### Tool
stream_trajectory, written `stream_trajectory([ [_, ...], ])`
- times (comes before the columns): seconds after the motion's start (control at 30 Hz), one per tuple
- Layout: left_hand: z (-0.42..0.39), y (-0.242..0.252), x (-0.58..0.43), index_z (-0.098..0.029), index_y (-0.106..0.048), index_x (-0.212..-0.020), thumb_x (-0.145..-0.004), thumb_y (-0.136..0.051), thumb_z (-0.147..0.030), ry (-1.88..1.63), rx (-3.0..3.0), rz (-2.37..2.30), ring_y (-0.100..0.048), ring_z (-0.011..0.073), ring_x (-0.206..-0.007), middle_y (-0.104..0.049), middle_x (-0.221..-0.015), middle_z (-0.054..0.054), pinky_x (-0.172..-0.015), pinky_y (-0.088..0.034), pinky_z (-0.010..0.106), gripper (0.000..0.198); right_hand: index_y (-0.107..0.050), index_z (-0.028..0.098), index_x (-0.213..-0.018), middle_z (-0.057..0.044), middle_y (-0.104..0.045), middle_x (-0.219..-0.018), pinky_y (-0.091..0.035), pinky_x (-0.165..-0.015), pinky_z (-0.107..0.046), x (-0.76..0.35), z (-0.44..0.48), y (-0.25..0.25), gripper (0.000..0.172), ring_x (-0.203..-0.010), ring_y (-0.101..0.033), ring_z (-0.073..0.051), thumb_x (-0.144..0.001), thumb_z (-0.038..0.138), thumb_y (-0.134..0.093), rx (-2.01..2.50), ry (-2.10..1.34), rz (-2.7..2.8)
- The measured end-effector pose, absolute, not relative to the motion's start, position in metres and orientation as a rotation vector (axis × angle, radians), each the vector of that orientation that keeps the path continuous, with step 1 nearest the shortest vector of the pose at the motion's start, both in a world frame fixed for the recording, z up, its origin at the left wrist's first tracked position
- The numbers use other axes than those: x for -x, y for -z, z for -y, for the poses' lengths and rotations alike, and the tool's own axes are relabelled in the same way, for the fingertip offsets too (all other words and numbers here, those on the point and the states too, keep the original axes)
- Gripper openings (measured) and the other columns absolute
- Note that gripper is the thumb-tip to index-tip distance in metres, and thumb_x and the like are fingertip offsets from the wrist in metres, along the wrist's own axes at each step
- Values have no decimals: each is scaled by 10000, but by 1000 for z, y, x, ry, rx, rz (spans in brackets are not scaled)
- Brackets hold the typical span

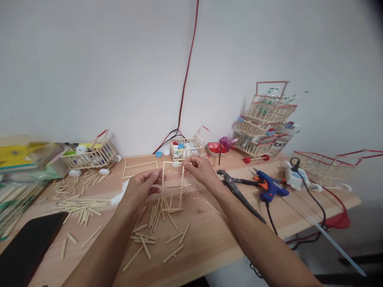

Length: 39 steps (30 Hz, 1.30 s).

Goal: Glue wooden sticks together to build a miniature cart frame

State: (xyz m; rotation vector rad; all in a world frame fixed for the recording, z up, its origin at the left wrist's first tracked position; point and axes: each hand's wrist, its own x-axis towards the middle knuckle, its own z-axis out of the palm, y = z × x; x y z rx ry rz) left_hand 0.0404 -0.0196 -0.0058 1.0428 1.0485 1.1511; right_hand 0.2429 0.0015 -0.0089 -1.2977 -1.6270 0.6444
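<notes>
Both hands hold up a thin rectangular frame of wooden sticks [162,187] over the table. My left hand [145,185] is closed on its left side, near the upper corner. The fingers of my right hand [196,167] pinch its upper right corner. Short cut sticks [154,215] lie scattered below the frame. Another stick frame [140,164] lies flat on the table behind my left hand. A small stick cart [187,149] holding bottle caps stands behind the held frame.
Pliers [236,189], a blue glue gun [269,187] and a white corded device [296,177] lie right. Stacked stick carts [263,127] stand back right. On the left are a cart [89,155], a stick pile [80,205] and a black flat object [30,247].
</notes>
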Motion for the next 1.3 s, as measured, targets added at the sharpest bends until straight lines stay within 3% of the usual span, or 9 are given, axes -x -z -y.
stream_trajectory([
  [0.53,11,5,-31,-155,-726,-977,-639,-749,-416,-1349,-1209,-1109,-610,155,-734,-723,-883,84,-643,-470,251,428,-567,167,-651,15,-561,-602,-328,-539,-203,-237,4,6,256,-549,-454,-97,-817,356,-522,1244,-681,1692],
  [0.73,18,-9,-35,-180,-750,-944,-676,-708,-398,-1372,-1414,-1259,-582,169,-673,-722,-820,63,-636,-460,271,348,-579,164,-654,20,-563,-598,-319,-541,-199,-234,9,2,269,-553,-440,-94,-841,345,-513,1235,-690,1756],
  [0.93,13,-11,-34,-208,-755,-928,-708,-681,-402,-1331,-1632,-1157,-615,238,-941,-720,-1020,88,-775,-453,292,303,-584,157,-638,22,-551,-589,-309,-523,-193,-230,11,2,283,-542,-428,-88,-848,334,-517,1201,-705,1830],
  [1.17,15,-14,-30,-204,-749,-910,-741,-641,-435,-1276,-1622,-1199,-629,244,-889,-724,-991,90,-697,-474,298,305,-587,159,-647,20,-571,-597,-319,-533,-196,-228,11,3,266,-548,-448,-90,-847,320,-516,1180,-722,1826],
  [1.3,22,-11,-38,-210,-664,-1113,-766,-637,-349,-1460,-1975,-1346,-573,267,-1027,-632,-1135,108,-782,-472,352,375,-574,163,-643,21,-563,-588,-327,-531,-198,-226,10,5,264,-537,-455,-90,-843,325,-518,1204,-704,1778],
])
